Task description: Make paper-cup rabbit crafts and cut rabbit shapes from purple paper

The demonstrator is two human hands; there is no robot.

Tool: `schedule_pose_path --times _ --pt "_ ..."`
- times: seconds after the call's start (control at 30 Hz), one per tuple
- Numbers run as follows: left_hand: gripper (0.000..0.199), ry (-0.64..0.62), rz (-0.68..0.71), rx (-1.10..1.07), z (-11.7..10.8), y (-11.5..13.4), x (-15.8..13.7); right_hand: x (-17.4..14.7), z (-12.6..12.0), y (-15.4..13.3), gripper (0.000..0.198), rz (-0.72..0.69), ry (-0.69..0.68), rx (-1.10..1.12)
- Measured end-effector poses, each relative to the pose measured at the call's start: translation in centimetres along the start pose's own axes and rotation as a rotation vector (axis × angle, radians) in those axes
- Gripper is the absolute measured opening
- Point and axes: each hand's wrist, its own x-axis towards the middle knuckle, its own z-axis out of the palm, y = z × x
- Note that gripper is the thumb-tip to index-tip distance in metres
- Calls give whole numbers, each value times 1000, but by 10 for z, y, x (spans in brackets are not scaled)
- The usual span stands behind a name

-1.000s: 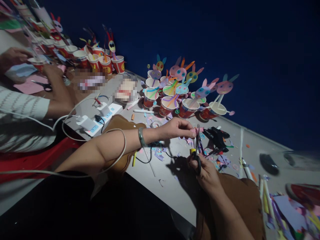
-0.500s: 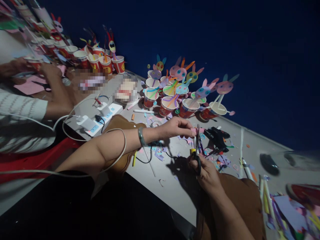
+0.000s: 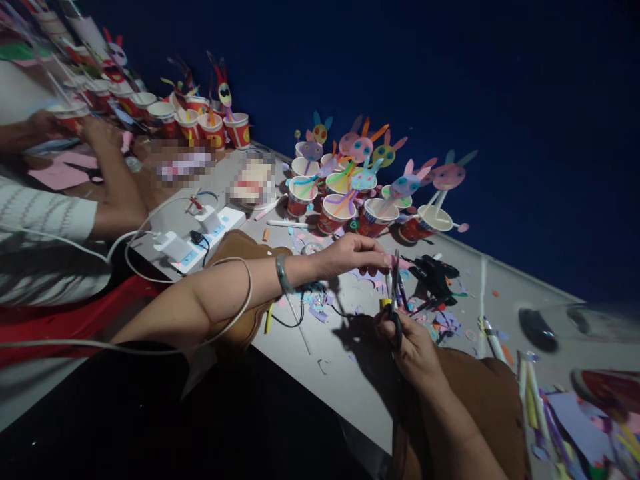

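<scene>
Seen from my remote post through the head camera, the left hand pinches narrowly, thumb against fingers, on a small piece of pink paper. The paper lies at the blades of the scissors, which point up; I cannot tell how far the blades are parted. The right hand is curled around their black handles. A green bangle circles the left wrist. Beneath the hands, paper scraps litter the table, and a black tool lies just beyond the scissors.

Past the left hand stands a cluster of red-and-white paper cups. The front cup contains purple and orange strips. The cup to its right contains pale sticks near a lilac rabbit head; the rightmost cup contains two white sticks under a pink rabbit head. The cup at the left contains blue strips. A white marker lies before them.

Farther left, near a white power strip, a second group of cups contains coloured strips; a co-worker's hands hold another cup.
</scene>
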Motion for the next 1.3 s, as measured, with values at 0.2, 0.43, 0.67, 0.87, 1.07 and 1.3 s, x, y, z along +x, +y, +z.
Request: schedule_pose_path --times 0.2,0.43,0.67,0.87,1.07,1.3 --pt "24 -5 1 48 1 2 -1 0 0 0 44 4 0 9" --pt "24 -18 2 46 2 -1 0 1 0 -1 41 -10 -14 -19" --pt "21 -27 -11 56 3 3 -2 0 -1 0 41 -1 -16 -16" --pt "19 -22 -25 58 3 4 -2 0 0 -3 47 11 0 -33" --pt "20 -24 -22 36 2 2 -2 0 0 -5 50 6 8 -40" --pt "20 -35 -2 16 0 2 -2 -1 0 -2 48 12 6 -25"
